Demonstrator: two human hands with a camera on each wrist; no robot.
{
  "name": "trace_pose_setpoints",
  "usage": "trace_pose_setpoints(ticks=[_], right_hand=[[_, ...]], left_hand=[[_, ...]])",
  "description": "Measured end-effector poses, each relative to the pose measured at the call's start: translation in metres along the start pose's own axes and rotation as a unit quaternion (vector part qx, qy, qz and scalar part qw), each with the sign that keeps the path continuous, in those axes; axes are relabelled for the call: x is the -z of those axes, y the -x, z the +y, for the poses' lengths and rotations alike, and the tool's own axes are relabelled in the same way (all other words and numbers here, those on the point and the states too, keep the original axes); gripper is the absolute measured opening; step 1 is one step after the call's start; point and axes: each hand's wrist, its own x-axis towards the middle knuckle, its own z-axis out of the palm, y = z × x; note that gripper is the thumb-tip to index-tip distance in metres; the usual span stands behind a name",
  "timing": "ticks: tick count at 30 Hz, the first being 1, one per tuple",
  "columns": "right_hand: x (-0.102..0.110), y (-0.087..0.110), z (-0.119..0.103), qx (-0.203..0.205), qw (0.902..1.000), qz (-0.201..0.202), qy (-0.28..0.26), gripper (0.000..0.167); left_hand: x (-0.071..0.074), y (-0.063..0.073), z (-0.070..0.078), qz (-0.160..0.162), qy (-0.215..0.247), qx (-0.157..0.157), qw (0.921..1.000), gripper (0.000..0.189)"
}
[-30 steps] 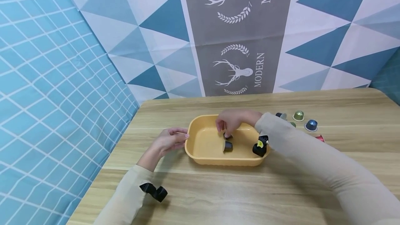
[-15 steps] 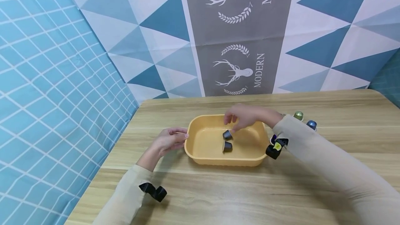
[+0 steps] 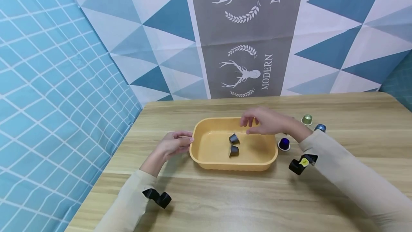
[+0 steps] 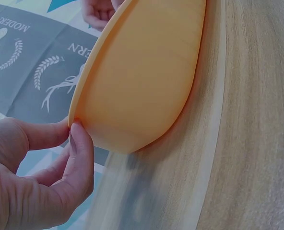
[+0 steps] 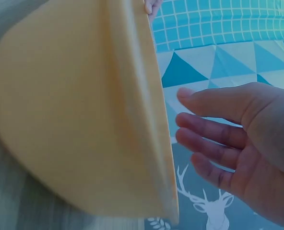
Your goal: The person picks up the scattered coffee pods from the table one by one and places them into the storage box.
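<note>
My left hand [image 3: 175, 144] pinches the left rim of a yellow plastic basin [image 3: 210, 150], thumb and finger meeting at the edge in the left wrist view. Two dark coffee capsules lie inside the basin: one tilted capsule [image 3: 234, 138] and, just in front of it, another capsule [image 3: 234, 150] on its side. Over the basin's back right rim hovers my right hand [image 3: 268, 120], fingers loosely bent and apart from the thumb. Nothing shows between those fingers in the right wrist view, where the hand [image 5: 247, 129] is beside the rim.
Right of the basin a dark blue capsule [image 3: 284, 144] stands on the wooden table [image 3: 206, 199]. Farther right are a green capsule [image 3: 307, 119] and a blue capsule [image 3: 320, 127], the latter partly behind my right sleeve. A patterned cloth wall [image 3: 241, 60] rises behind the table.
My right hand has let go of the back dark capsule, leaving it in the basin, and has risen and moved right. The dark blue capsule has come into sight. My left hand keeps its place.
</note>
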Motion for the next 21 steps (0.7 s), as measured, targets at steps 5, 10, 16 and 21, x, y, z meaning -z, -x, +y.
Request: trace_pose_setpoints(ticks=[5, 10, 16, 21], right_hand=[[-0.002, 0.017, 0.005, -0.018, 0.9991, 0.039, 0.004, 0.015], [0.000, 0.032, 0.012, -0.034, 0.9972, 0.064, 0.017, 0.014], [-0.002, 0.049, 0.023, -0.026, 0.9944, 0.100, 0.023, 0.013], [-0.004, 0.062, 0.029, -0.010, 0.9900, 0.138, 0.027, 0.016]], left_hand=[[0.000, -0.001, -0.004, 0.004, 0.002, -0.001, 1.0000, 0.037], [0.000, -0.001, -0.002, -0.002, -0.003, -0.004, 1.0000, 0.040], [-0.001, 0.000, -0.003, 0.003, 0.003, -0.004, 1.0000, 0.039], [-0.001, 0.000, -0.002, -0.002, 0.003, -0.006, 1.0000, 0.039]])
